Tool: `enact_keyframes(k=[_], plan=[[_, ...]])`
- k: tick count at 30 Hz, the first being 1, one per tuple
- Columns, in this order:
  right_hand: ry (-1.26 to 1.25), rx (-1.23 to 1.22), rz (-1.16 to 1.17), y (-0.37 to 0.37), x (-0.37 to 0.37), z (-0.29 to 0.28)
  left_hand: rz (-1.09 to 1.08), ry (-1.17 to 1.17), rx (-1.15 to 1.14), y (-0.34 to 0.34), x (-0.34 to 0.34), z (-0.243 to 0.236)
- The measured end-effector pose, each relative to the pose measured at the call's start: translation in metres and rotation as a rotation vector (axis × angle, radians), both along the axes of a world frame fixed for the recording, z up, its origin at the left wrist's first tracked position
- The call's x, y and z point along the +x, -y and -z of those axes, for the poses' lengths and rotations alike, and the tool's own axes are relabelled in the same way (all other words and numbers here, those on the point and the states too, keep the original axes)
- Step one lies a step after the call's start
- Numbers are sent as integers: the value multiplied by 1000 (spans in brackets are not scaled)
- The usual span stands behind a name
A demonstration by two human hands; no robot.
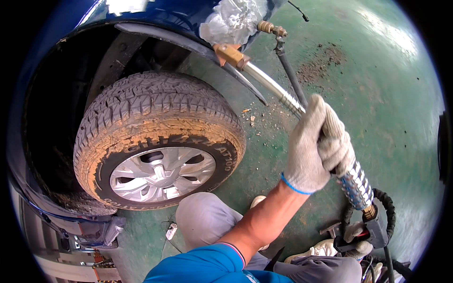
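Note:
My left hand (314,141), in a pale knit glove with a blue cuff, is closed around the shaft of a long dent-puller gun (356,188), just ahead of its knurled chrome section. From there the metal rod runs up to a brass tip (231,55) with a copper-coloured triangular piece, close to a bare silver patch (233,23) on the blue car body (181,16). Whether the tip touches the body I cannot tell. Lower right, gloved fingers of my right hand (361,247) wrap the gun's black pistol grip, partly hidden behind it.
A mud-caked tire (160,108) with a silver wheel sits in the wheel arch. A brass clamp fitting (272,29) with a dark cable joins the body edge. Dirt (323,63) litters the green floor (391,118). A hammer (331,229) and black hose (389,212) lie near the gun.

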State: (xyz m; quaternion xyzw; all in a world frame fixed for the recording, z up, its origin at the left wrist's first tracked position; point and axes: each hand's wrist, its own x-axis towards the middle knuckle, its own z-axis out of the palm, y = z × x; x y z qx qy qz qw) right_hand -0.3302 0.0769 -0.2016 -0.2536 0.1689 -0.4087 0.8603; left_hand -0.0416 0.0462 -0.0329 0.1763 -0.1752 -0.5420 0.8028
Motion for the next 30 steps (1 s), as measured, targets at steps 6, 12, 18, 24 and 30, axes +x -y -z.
enact_keyframes(k=[6,12,18,24,30], plan=[[-26,-21,49,-5,2,0,-205,37,326,7,-12,-8],[-22,-52,168,-11,14,-6,-226,42,333,10,-9,-7],[-81,-64,39,2,-4,-7,-194,48,291,13,-7,-1],[53,-12,-40,1,7,17,-234,107,293,2,-2,-7],[79,13,-97,12,-9,10,-339,456,265,11,-21,17]])
